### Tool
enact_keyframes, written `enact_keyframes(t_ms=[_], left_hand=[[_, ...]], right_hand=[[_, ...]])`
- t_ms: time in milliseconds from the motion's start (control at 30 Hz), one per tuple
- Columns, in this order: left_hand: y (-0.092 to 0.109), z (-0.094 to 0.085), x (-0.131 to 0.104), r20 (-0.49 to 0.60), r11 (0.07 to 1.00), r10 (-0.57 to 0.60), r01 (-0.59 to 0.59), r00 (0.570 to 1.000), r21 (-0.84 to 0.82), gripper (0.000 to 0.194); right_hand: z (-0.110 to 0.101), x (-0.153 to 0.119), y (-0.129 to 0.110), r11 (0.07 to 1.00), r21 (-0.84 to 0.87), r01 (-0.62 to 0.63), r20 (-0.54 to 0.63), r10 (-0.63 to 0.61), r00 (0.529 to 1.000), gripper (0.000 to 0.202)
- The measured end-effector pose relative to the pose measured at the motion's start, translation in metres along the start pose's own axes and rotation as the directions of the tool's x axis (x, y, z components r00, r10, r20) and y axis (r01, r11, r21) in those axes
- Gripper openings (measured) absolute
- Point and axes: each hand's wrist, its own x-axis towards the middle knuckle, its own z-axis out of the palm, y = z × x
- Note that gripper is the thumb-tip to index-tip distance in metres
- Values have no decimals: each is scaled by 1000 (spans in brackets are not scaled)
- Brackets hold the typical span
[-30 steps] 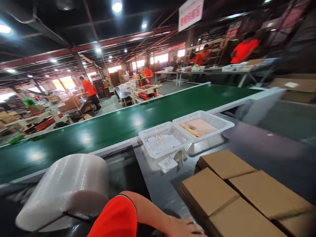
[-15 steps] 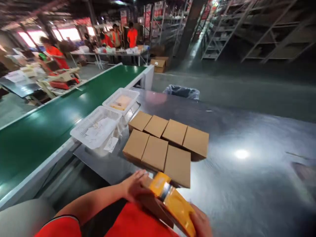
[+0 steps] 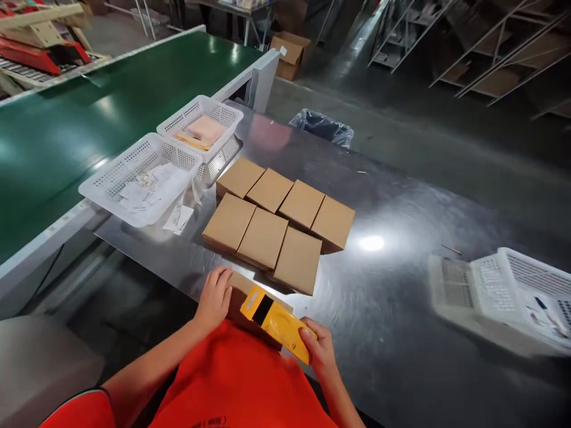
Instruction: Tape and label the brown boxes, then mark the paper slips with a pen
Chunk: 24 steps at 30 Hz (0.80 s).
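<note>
At the table's near edge, against my red shirt, is a cardboard box (image 3: pixel 242 286), partly hidden by a yellow package. My left hand (image 3: pixel 215 297) grips this box at its left end, fingers bent over the top edge. In my right hand (image 3: pixel 319 345) is the flat yellow package (image 3: pixel 285 327), pinched at its right end between thumb and fingers. A black band crosses the package near its other end, and it slants over the box. Just beyond stand several closed brown cardboard boxes (image 3: pixel 263 236) in two rows, set close together.
Two white perforated baskets, one with papers (image 3: pixel 100 189) and one with envelopes (image 3: pixel 163 128), stand left beside the green conveyor belt (image 3: pixel 134 101). Another white basket (image 3: pixel 486 267) holding a pen is at right on the metal table (image 3: pixel 392 297). A lined bin (image 3: pixel 323 126) stands behind.
My view has tilted down and shifted right, bringing the right-hand basket into sight. The yellow package has turned flatter and shows its face; both hands keep their hold.
</note>
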Motion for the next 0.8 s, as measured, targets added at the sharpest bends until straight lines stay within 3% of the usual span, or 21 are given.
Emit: enact_keyframes(t_ms=[33, 67, 133, 200, 333, 533, 633, 800], left_hand=[[12, -3, -1, 39, 982, -98, 103, 994, -156, 42], [23, -5, -1, 156, 914, -212, 252, 965, -316, 38], [41, -8, 3, 428, 667, -341, 536, 837, -517, 32], [52, -8, 7, 554, 496, -364, 660, 748, -564, 26], [52, -4, 10, 521, 481, -430, 675, 738, -560, 17], [42, 5, 16, 543, 478, -527, 756, 654, -446, 4], [40, 8, 18, 527, 522, -513, 734, 677, -435, 5], [34, 4, 19, 338, 696, -424, 541, 840, -473, 20]], right_hand=[[1, 0, -2, 1000, -1, -3, 3, 3, 1000, 59], [1, 1, -4, 1000, -1, -7, 2, 7, 1000, 59], [2, 2, -5, 1000, -8, -12, 1, 12, 1000, 60], [1, 1, -5, 1000, -15, -8, -3, 8, 1000, 59], [1, -1, -3, 1000, -27, 6, -9, -6, 1000, 58], [2, -2, -8, 999, -44, -19, 10, 19, 1000, 57], [3, -1, -14, 997, -71, -19, 9, 20, 1000, 58], [4, -2, -26, 991, -78, -106, 25, 108, 994, 58]])
